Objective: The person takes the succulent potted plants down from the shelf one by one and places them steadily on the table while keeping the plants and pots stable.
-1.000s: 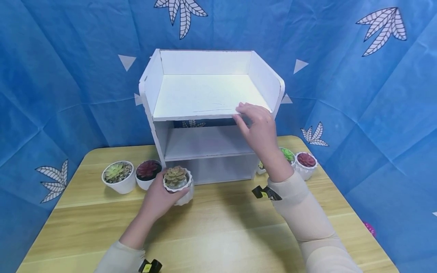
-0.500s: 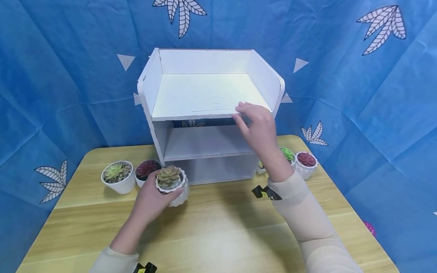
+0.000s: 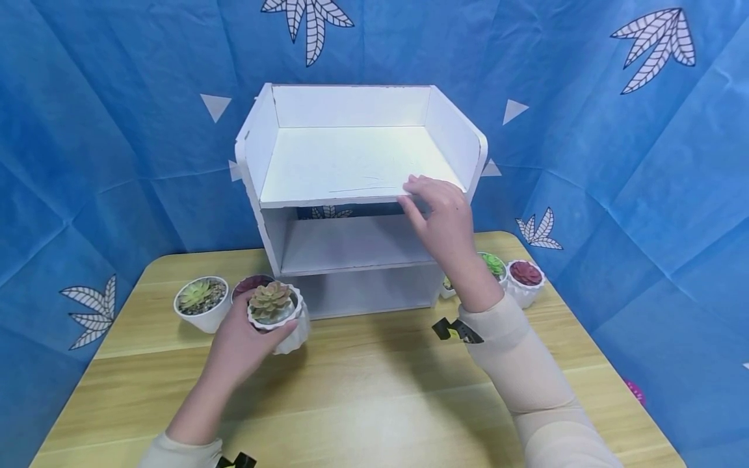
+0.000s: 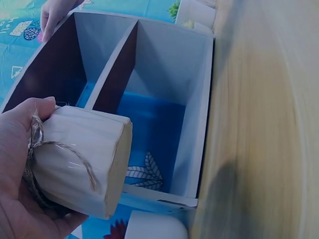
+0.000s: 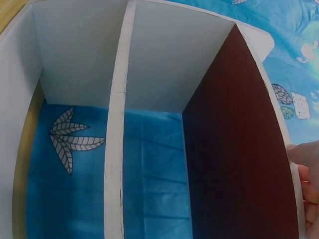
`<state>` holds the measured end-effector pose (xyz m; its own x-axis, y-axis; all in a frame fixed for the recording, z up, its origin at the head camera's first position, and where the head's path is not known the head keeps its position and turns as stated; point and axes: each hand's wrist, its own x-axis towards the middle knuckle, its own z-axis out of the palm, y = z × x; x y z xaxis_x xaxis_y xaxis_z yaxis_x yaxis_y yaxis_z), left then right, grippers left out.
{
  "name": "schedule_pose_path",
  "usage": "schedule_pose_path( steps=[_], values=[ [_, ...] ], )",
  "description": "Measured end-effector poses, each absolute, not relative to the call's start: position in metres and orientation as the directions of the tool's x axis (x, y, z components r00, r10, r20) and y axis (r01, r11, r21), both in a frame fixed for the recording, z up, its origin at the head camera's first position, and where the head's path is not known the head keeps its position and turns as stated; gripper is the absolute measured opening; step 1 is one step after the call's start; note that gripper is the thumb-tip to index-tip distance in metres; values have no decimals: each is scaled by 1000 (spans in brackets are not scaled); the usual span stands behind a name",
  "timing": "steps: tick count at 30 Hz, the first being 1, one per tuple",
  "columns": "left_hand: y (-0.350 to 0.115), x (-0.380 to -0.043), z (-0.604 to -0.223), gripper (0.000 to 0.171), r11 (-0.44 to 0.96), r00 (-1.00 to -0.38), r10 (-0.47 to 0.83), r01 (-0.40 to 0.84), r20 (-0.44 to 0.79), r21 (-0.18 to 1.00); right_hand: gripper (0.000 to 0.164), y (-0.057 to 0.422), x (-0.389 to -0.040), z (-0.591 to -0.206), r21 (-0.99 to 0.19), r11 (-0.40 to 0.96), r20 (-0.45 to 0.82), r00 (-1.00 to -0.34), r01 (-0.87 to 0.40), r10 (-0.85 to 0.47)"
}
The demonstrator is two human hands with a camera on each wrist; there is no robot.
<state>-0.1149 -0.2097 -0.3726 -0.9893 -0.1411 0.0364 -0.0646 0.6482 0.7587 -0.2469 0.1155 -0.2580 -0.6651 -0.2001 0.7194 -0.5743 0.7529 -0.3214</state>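
Observation:
My left hand [image 3: 236,341] grips a white scalloped flowerpot [image 3: 295,330] with a brownish-green succulent [image 3: 270,301], raised in front of the shelf's lower left corner. Twine [image 4: 67,147] is tied round this pot in the left wrist view, where its base faces away from the palm. At the front edge of the top board of the white shelf [image 3: 345,162], my right hand [image 3: 443,218] holds on with thumb and fingers. The right wrist view shows the thumb [image 5: 303,153] at that edge and curled fingers beside it. A dark red succulent [image 3: 253,284] is partly hidden behind the left hand.
A light green potted succulent [image 3: 201,302] stands at the left of the wooden table [image 3: 374,403]. Beyond the right forearm are a bright green plant [image 3: 493,263] and a dark red potted one [image 3: 525,283]. Blue patterned cloth [image 3: 117,130] hangs behind and at both sides.
My left hand has carried the flowerpot to the left, so that it now covers more of the dark red succulent. The right hand stays at the shelf edge.

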Motion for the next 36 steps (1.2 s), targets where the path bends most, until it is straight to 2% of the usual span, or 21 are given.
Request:
schedule_pose_path(
  steps=[18,36],
  values=[
    [-239,-103,-353,109,682,-975,-218,-123,41,721,33,118,-247,-259,-313,763,718,-667,-565,-200],
    [-269,-96,-337,109,653,-948,-314,-180,46,736,34,116,-248,-259,-313,754,722,-661,-577,-206]
  ],
)
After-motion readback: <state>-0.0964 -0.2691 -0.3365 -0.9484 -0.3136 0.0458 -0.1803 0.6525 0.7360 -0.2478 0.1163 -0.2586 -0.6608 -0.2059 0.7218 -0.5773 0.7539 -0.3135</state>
